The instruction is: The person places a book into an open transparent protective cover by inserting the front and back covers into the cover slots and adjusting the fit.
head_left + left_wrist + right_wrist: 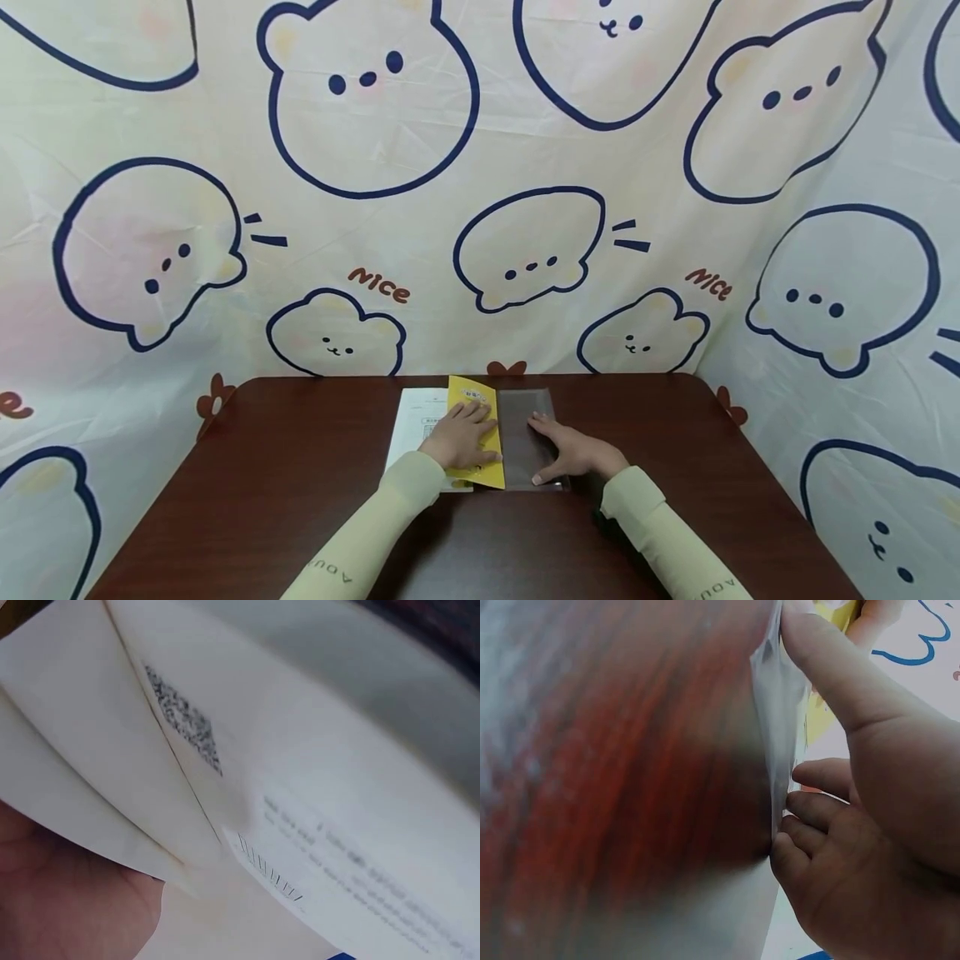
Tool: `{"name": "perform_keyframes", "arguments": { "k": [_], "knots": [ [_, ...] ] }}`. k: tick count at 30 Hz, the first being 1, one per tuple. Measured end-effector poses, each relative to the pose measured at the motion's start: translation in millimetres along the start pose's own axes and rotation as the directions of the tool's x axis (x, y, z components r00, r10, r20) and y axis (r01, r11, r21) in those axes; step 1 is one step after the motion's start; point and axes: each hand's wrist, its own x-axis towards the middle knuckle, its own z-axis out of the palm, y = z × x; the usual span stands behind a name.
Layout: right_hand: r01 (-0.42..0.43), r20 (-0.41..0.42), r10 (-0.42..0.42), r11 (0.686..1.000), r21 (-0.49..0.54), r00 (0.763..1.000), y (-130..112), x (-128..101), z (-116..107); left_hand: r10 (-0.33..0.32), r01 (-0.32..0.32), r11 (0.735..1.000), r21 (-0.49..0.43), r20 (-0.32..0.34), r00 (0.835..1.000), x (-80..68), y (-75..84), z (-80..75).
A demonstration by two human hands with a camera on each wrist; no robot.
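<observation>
A booklet lies spread on the table, with white printed pages (412, 425) on its left and a yellow cover (489, 477) standing partly raised over them. My left hand (463, 435) rests on the yellow cover with its fingers spread. To the right of the cover lies a clear plastic sleeve (520, 450), through which the brown table shows. My right hand (581, 454) touches the sleeve with its thumb and fingers apart. Up close in the right wrist view, the fingertips meet the crinkled edge of the plastic film (776, 727). Loose page edges and a dotted printed block show in the left wrist view.
The dark brown wooden table (285, 483) reaches out on both sides of the booklet. Behind and beside it hangs a pale curtain (420, 233) printed with outlined bears, meeting the table's back edge.
</observation>
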Motion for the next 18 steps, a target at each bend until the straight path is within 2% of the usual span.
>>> {"name": "perform_keyframes", "arguments": {
  "k": [12,18],
  "knots": [
    [-0.053,0.053,0.059,0.994,-0.096,0.997,-14,3,-5,0.015,-0.016,1.000,0.027,0.025,1.000,0.7,2.4,-2.6],
    [-0.067,0.067,0.074,0.993,-0.098,0.995,-14,4,-6,0.028,-0.028,1.000,0.012,0.019,0.999,0.6,2.9,-2.7]
  ]
}}
